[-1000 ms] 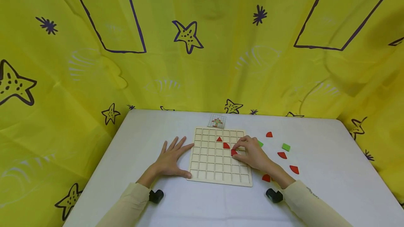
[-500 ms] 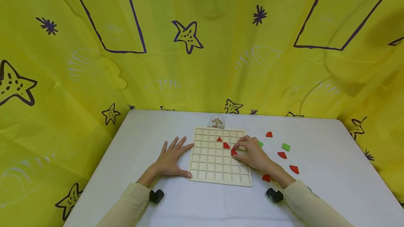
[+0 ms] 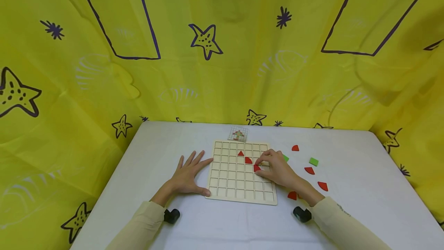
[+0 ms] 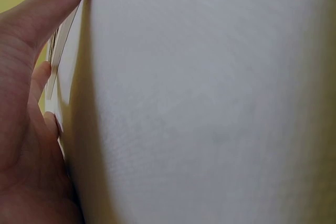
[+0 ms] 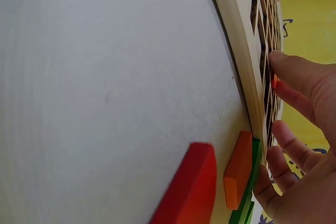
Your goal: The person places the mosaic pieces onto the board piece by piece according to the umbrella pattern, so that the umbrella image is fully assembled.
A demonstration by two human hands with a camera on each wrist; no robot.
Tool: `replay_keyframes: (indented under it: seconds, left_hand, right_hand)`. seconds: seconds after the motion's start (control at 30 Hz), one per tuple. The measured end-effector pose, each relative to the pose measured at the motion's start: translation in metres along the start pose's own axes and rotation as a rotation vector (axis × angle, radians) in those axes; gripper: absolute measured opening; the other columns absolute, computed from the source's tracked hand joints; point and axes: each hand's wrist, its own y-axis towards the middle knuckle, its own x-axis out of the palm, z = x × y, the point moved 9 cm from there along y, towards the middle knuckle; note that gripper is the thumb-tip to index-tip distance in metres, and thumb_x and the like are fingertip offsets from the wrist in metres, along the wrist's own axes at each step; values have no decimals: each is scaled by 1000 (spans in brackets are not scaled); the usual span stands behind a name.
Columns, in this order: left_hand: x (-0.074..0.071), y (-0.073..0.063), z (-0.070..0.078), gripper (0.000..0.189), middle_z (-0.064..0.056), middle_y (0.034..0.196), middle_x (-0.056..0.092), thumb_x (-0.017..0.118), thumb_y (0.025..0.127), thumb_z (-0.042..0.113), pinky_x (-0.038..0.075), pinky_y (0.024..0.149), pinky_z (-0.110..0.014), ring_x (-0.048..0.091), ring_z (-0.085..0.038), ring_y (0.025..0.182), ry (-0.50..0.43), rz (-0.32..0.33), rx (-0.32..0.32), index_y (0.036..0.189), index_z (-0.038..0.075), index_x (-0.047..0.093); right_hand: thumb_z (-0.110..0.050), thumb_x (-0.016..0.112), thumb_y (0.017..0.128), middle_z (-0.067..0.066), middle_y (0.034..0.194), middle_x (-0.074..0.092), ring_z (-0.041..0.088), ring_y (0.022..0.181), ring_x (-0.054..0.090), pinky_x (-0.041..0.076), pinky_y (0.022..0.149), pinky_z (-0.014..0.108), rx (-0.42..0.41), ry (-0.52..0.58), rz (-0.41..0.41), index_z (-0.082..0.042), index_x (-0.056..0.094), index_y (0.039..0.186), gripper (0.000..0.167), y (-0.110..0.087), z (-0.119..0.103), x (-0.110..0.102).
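A light wooden grid board lies on the white table. My left hand is spread flat at its left side, with index fingertip and thumb against the board's edge. Over the board's right half, my right hand pinches a red quarter-circle tile between thumb and index finger, down at a grid cell. Diagonally up and left of it sit another red quarter-circle tile and a red triangle tile, each in a cell. The right wrist view shows the pinched tile only as a sliver between the fingers.
Behind the board a small picture card shows a coloured pattern on a grid. Several loose red tiles and a green tile lie right of the board. An orange tile lies close to the board's edge. A yellow curtain encloses the table.
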Motion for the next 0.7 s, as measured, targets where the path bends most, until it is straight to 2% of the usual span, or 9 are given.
replay_keyframes:
  seconds: [0.2, 0.37, 0.5, 0.7]
  left_hand:
    - [0, 0, 1, 115, -11, 172, 11, 86, 67, 67, -6, 118, -71, 0, -41, 157, -2, -2, 2, 162, 26, 35]
    - [-1, 0, 2, 114, -12, 172, 12, 86, 68, 67, -7, 117, -72, 0, -41, 157, -5, 2, 12, 161, 25, 35]
    - [-1, 0, 3, 114, -11, 172, 11, 85, 68, 67, -6, 117, -72, 0, -41, 157, 3, -1, 11, 162, 26, 35]
    - [-1, 0, 2, 114, -12, 172, 13, 86, 67, 67, -6, 117, -72, 1, -42, 157, -2, 1, 5, 161, 25, 36]
  right_hand:
    - [-27, 84, 87, 9, 123, 61, 32, 114, 48, 45, 88, 44, -5, 12, -62, -17, 77, 110, 26, -3, 0, -3]
    - [-29, 82, 89, 8, 134, 57, 32, 123, 45, 48, 99, 51, 16, 40, -107, -18, 73, 123, 37, -7, 3, -8]
    - [-29, 82, 90, 9, 135, 57, 34, 125, 45, 47, 101, 55, -9, 42, -99, -16, 71, 127, 40, -11, 4, -16]
    - [-24, 83, 89, 10, 129, 60, 33, 120, 49, 49, 97, 53, -43, 2, -61, -13, 72, 125, 39, -18, 7, -29]
